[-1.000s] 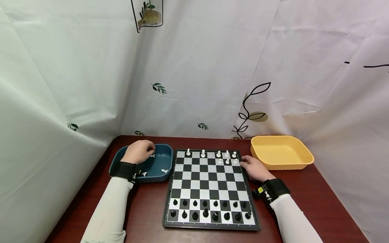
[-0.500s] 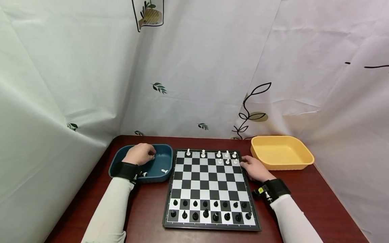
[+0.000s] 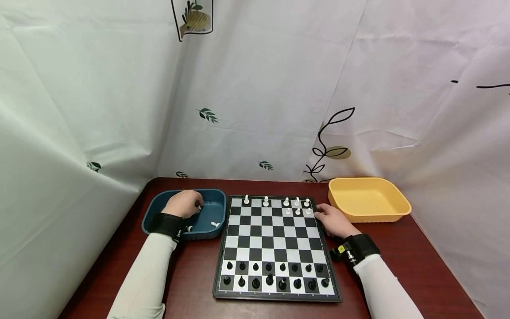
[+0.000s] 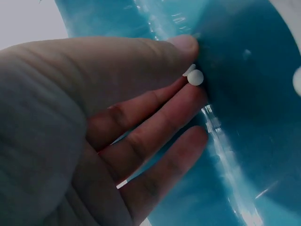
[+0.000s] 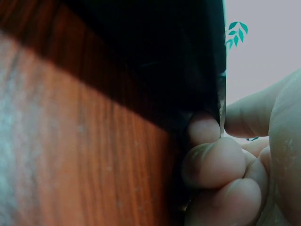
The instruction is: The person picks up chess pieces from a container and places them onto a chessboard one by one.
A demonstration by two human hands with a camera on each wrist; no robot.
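Observation:
My left hand [image 3: 184, 204] is down in the blue bin [image 3: 217, 204] left of the board. Between its thumb and fingertips it pinches a small white chess pawn [image 4: 195, 77], whose round head shows in the left wrist view while its rest is mostly hidden by the fingers. Other white pieces lie in the bin, one white piece [image 3: 215, 224] near its right side. At the far right edge of the chessboard [image 3: 268, 243], my right hand [image 3: 335, 220] grips the rim; in the right wrist view its thumb is on one side and curled fingers [image 5: 216, 162] on the other.
Black pieces [image 3: 269, 279] fill two rows at the board's near side. Several white pieces [image 3: 286, 201] stand at the far side, mostly toward the right. A yellow bin [image 3: 368, 218] sits at the back right of the brown table [image 3: 191, 274]; a white curtain [image 3: 255, 88] surrounds its back.
Inside the bin, my left hand has dipped slightly, and its fingers have closed on a white pawn that lay by the fingertips. My right hand has stayed at the board's edge.

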